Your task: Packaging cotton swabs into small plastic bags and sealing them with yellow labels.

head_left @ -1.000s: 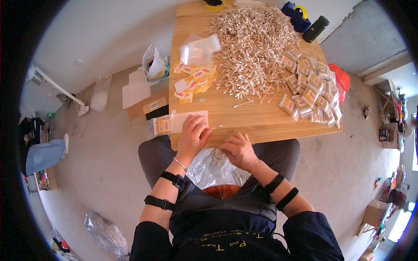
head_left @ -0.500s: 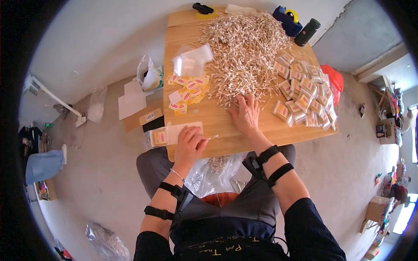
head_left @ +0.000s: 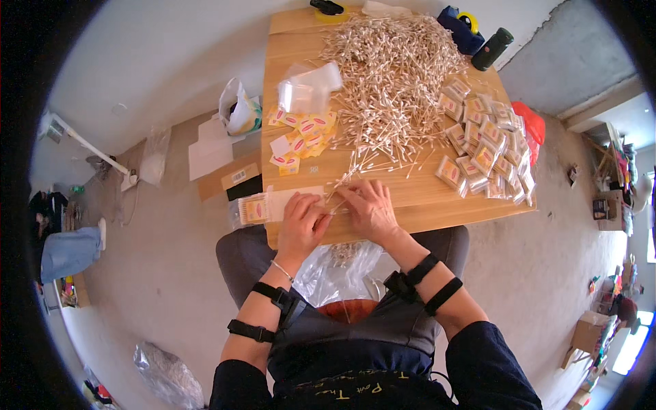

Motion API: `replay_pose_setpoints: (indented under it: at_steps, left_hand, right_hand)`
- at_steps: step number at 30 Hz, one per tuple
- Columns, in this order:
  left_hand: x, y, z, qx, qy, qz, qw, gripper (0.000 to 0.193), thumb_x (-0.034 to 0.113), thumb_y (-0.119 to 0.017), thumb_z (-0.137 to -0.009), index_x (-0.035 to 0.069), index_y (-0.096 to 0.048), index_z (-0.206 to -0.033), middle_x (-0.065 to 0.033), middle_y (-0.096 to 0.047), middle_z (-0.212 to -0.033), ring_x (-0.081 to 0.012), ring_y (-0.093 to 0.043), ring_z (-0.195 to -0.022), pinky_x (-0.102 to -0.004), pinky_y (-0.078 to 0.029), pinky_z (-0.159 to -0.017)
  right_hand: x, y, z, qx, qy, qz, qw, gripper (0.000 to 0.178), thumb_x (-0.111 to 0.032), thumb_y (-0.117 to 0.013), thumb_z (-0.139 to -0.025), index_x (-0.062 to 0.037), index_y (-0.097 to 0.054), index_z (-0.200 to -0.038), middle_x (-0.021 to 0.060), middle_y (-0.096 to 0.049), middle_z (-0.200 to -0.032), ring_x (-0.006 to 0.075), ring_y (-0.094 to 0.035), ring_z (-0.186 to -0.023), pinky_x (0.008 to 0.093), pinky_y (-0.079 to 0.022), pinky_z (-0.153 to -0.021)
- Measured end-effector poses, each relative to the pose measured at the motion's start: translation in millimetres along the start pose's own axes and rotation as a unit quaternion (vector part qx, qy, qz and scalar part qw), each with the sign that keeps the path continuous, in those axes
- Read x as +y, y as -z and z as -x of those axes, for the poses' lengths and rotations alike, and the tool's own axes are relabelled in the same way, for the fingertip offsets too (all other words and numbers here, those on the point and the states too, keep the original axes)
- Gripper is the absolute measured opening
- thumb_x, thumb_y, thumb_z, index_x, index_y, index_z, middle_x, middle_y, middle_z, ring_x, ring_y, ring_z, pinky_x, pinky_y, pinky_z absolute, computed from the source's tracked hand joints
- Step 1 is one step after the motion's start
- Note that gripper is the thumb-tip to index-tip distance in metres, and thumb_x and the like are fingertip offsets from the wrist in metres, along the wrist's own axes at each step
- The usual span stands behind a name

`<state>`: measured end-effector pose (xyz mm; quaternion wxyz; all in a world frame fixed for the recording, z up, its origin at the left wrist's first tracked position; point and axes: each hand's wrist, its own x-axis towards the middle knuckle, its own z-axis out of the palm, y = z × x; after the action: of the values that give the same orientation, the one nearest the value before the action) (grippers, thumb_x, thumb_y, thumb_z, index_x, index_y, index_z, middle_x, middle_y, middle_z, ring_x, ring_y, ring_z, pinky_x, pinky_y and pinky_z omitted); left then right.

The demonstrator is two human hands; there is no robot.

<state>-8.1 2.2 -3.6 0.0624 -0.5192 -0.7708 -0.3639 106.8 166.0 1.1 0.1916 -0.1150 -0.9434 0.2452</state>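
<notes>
Near the table's front edge, my left hand is closed with fingertips on a few cotton swabs, resting partly over a white card. My right hand is beside it, its thumb and fingers pressed on several cotton swabs that stick out toward the left hand. To the left of the card lies a clear packet with swabs and a yellow label in it. A big heap of loose cotton swabs covers the table's middle and far part; a few stray ones trail toward my right hand.
Yellow-and-white label cards and clear plastic bags lie at left on the wooden table. Filled swab packets are piled at right. A dark bottle and a blue pouch stand at the far right; a tape dispenser lies at the back.
My right hand has come back from the heap toward my left hand, bringing cotton swabs with it. My left hand has stayed near the card.
</notes>
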Motion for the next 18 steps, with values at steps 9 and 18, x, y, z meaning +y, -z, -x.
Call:
replay_pose_setpoints:
  at_steps: [9, 18]
  left_hand:
    - [1, -2, 3, -0.003, 0.028, 0.018, 0.999, 0.021, 0.013, -0.078, -0.076, 0.005, -0.063, -0.089, -0.0144, -0.057, -0.118, -0.0365, -0.053, -0.116, -0.0452, -0.045, -0.098]
    - [3, 0, 2, 0.005, 0.026, 0.007, 1.0, 0.021, 0.013, -0.077, -0.076, 0.006, -0.064, -0.09, -0.0137, -0.057, -0.117, -0.036, -0.052, -0.117, -0.0444, -0.045, -0.1]
  right_hand:
    - [32, 11, -28, 0.07, -0.13, 0.08, 0.986, 0.044, -0.019, -0.07, -0.081, -0.0163, -0.061, -0.125, 0.0062, -0.055, -0.118, 0.0315, -0.048, -0.112, 0.0461, -0.04, -0.092]
    - [33, 10, -14, 0.075, -0.027, 0.108, 0.991, 0.039, -0.014, -0.069, -0.077, -0.02, -0.066, -0.115, 0.0006, -0.059, -0.12, 0.0293, -0.048, -0.114, 0.0461, -0.038, -0.096]
